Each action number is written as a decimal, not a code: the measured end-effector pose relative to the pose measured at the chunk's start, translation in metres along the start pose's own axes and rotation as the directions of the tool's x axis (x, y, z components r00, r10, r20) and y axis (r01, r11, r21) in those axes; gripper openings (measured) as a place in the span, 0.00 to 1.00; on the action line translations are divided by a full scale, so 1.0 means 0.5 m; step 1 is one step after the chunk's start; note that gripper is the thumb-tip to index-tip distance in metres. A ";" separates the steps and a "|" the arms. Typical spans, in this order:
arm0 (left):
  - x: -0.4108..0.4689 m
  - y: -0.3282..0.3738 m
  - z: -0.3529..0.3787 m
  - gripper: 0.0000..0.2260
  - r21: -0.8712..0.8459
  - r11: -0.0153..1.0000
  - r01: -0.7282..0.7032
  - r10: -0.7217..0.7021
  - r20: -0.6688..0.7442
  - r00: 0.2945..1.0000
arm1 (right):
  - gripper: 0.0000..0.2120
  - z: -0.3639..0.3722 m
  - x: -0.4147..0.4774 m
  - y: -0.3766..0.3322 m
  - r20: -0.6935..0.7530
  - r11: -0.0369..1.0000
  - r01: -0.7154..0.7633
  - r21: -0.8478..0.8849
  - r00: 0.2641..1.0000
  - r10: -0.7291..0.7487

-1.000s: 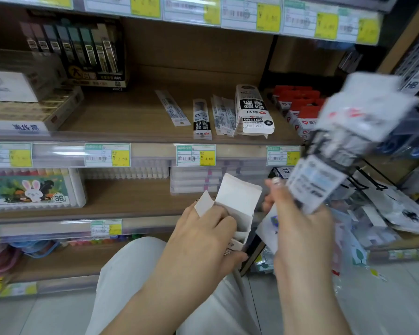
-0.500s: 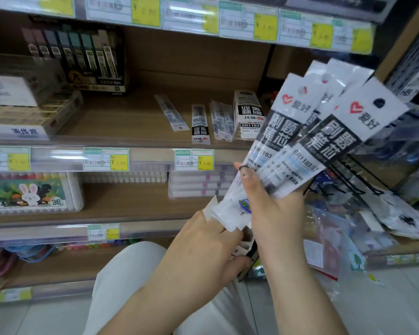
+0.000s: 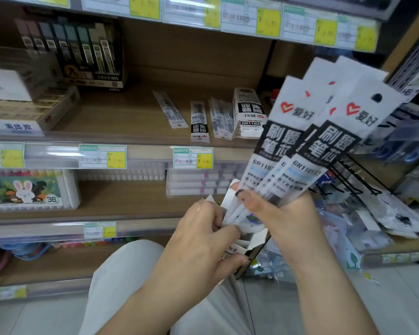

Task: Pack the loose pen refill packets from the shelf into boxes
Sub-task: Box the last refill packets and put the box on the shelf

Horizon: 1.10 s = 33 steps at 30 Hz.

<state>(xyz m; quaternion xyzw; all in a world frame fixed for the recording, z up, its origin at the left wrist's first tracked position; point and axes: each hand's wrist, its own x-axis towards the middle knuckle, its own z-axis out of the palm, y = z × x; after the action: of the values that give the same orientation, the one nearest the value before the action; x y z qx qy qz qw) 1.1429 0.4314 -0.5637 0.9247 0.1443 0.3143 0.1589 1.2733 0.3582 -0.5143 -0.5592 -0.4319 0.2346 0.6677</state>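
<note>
**Slick, splaying packets: grip them low**

Your right hand (image 3: 283, 218) was clenched round the lower ends of a bundle of refill packets (image 3: 307, 141), thumb laid across the front. At least 3 header cards fanned up and to the right above it. The bottom tips sat at the mouth of the small open box (image 3: 249, 245), which your left hand (image 3: 198, 240) gripped from the side with its fingers up by the flaps. Whether the tips had entered the box was hidden behind your fingers.

These packets looked light and thin. They probably had glossy film sleeves over a stiff core of refills, so they likely slid against each other and splayed at the free end, as the fan suggested. A low pinch near the tips, as you had it, seemed the right hold. It kept the ends together where the box opening was narrow. Squaring the fan first would probably have helped, since a stray corner could catch a flap.

More loose packets (image 3: 200, 122) lay flat near the front edge of the shelf (image 3: 121, 122), toward its right end, just beside a white carton (image 3: 249, 112). Flat on wood, they would likely have lifted most easily from a header end.
</note>
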 end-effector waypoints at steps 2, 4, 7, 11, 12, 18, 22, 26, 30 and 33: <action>0.001 -0.004 -0.002 0.15 0.004 1.000 -0.014 0.014 0.016 1.000 | 0.09 0.000 -0.006 0.000 0.036 0.999 -0.006 -0.053 0.999 0.007; 0.003 -0.004 -0.004 0.15 0.029 0.999 -0.031 0.029 0.051 0.998 | 0.10 -0.003 -0.010 0.002 0.037 0.994 0.013 -0.108 0.999 -0.009; 0.005 -0.001 -0.004 0.15 0.044 0.998 -0.038 0.033 0.100 0.994 | 0.11 -0.006 -0.012 0.007 0.054 0.990 0.001 -0.142 0.998 0.007; 0.000 0.006 -0.006 0.16 0.041 0.999 -0.012 0.007 0.116 0.993 | 0.14 -0.013 -0.007 0.010 0.123 0.968 -0.068 -0.243 0.987 0.100; 0.000 0.008 -0.006 0.16 0.047 0.999 -0.009 0.003 0.121 0.993 | 0.15 -0.015 -0.006 0.009 0.151 0.965 -0.071 -0.252 0.982 0.112; 0.010 -0.006 -0.007 0.16 0.048 0.999 -0.024 0.018 0.119 0.993 | 0.12 -0.019 -0.001 -0.021 0.218 0.988 0.009 -0.152 0.976 0.025; 0.009 -0.009 -0.009 0.14 0.055 0.998 -0.031 0.023 0.130 0.991 | 0.10 -0.022 -0.003 -0.016 0.112 0.965 -0.023 -0.262 0.992 0.054; 0.011 -0.006 -0.009 0.14 0.056 0.996 -0.063 0.056 0.129 0.990 | 0.09 -0.029 -0.004 -0.006 0.079 0.898 -0.148 -0.414 0.977 0.198; 0.013 -0.009 -0.007 0.15 0.093 0.992 -0.090 0.081 0.097 0.992 | 0.13 -0.037 0.001 -0.025 0.182 0.877 -0.115 -0.466 0.958 0.222; 0.014 -0.011 -0.006 0.15 0.115 0.987 -0.111 0.100 0.098 0.990 | 0.11 -0.032 0.002 -0.048 0.276 0.913 -0.020 -0.408 0.950 0.144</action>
<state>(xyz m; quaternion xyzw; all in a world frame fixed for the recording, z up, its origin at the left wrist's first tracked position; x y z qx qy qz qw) 1.1453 0.4393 -0.5598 0.9524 0.1066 0.2703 0.0924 1.2831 0.3441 -0.4910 -0.6594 -0.5430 0.2514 0.4552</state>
